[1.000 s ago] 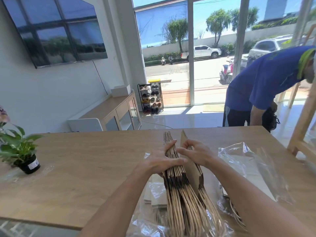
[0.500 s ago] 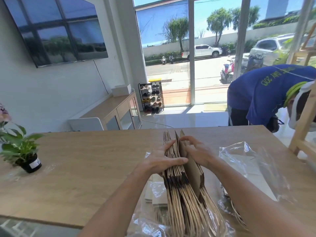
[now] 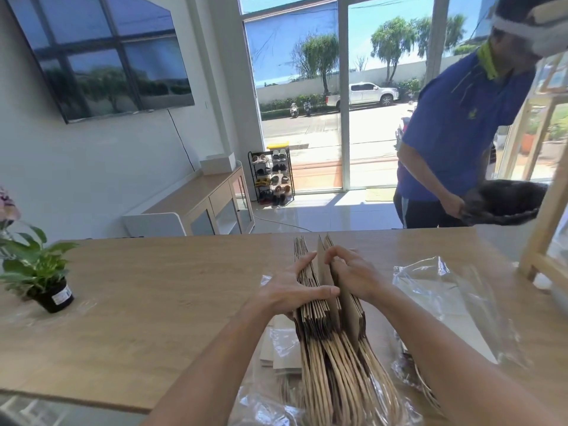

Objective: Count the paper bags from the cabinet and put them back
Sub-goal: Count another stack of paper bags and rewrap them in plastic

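Observation:
A thick stack of flat brown paper bags (image 3: 322, 321) stands on edge on the wooden table (image 3: 147, 296), its twisted paper handles fanning toward me. My left hand (image 3: 292, 290) clasps the left part of the stack, thumb across the edges. My right hand (image 3: 353, 272) presses the right part, fingertips parting single bags near the middle. A gap shows between the two parts.
Crumpled clear plastic wrap (image 3: 445, 299) lies right of the bags and more under them. A potted plant (image 3: 40, 272) stands at the table's left. A person in a blue shirt (image 3: 455, 127) stands beyond the far right corner holding a dark basket (image 3: 507, 204). A wooden frame (image 3: 550, 207) rises at right.
My right fingers have shifted another bag across the gap in the stack. The person in blue has straightened up from bending and now holds a dark basket.

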A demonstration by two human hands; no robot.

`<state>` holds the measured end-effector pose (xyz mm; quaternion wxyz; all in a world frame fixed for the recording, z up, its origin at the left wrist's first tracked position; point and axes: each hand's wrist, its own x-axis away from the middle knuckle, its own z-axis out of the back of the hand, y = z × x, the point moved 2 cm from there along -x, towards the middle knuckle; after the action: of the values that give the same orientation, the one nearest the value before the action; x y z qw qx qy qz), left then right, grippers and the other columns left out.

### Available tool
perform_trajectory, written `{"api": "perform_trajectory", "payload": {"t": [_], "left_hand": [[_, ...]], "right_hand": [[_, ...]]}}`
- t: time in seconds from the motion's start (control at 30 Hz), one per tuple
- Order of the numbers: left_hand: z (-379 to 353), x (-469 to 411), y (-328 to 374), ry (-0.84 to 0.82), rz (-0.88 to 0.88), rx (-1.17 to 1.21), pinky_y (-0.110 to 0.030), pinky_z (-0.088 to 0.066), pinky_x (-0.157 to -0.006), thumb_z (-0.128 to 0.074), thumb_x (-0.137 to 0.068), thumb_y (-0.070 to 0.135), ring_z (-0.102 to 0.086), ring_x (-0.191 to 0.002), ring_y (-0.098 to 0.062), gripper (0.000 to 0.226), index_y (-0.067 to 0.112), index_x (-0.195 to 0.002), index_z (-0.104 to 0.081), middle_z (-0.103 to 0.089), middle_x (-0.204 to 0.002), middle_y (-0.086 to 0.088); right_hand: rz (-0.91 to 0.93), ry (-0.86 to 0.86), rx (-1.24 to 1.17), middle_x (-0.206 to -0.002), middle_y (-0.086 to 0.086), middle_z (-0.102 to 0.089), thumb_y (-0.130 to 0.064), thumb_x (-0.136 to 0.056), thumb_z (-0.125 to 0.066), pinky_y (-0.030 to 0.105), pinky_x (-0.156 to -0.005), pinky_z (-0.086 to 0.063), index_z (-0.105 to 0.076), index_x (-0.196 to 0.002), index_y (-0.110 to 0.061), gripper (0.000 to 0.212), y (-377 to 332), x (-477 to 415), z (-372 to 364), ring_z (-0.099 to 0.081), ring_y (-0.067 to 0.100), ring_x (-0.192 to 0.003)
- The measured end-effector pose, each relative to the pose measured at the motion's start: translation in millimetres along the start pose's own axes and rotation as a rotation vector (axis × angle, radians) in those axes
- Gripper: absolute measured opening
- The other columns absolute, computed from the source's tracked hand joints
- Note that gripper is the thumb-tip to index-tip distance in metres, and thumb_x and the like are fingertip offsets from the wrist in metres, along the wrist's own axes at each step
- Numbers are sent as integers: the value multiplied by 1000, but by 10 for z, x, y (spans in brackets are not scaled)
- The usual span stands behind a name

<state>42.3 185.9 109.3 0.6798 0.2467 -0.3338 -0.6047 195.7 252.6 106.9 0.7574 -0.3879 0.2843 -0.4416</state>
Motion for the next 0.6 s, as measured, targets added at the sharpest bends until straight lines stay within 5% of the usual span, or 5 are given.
{"api": "perform_trajectory", "payload": {"t": [0.1, 0.23, 0.5, 0.6], "left_hand": [[13, 14, -8, -9, -4, -7, -21, -44, -80, -74, -67, 66, -36, -137, -23, 98, 54, -147, -18, -25, -159, 0], [47, 26, -36, -42, 1, 13, -20, -39, -82, -76, -65, 65, -28, -142, -25, 102, 55, -147, -16, -19, -161, 2], [55, 32, -26, -51, -1, 26, -24, -40, -87, -80, -66, 58, -27, -143, -25, 105, 52, -149, -16, -18, -161, 2], [59, 24, -37, -41, -5, 34, -30, -38, -102, -80, -62, 62, -26, -144, -25, 109, 52, -149, -16, -19, -161, 2]], "right_hand": [[-10, 6, -10, -117, 6, -53, -26, -94, -48, 33, -82, -34, -53, -92, -26, 5, 8, 7, -32, -49, 23, -107], [-7, -16, 34, -113, 3, -52, -47, -85, -61, 32, -79, -38, -49, -89, -27, 24, 16, -30, -36, -51, 21, -102], [10, -48, 128, -111, 3, -52, -50, -76, -72, 31, -73, -39, -45, -93, -23, 41, -45, -70, -48, -50, 21, -99], [8, -47, 115, -106, 0, -54, -47, -78, -71, 30, -72, -37, -46, -95, -22, 40, -19, -74, -58, -51, 20, -97]]}}
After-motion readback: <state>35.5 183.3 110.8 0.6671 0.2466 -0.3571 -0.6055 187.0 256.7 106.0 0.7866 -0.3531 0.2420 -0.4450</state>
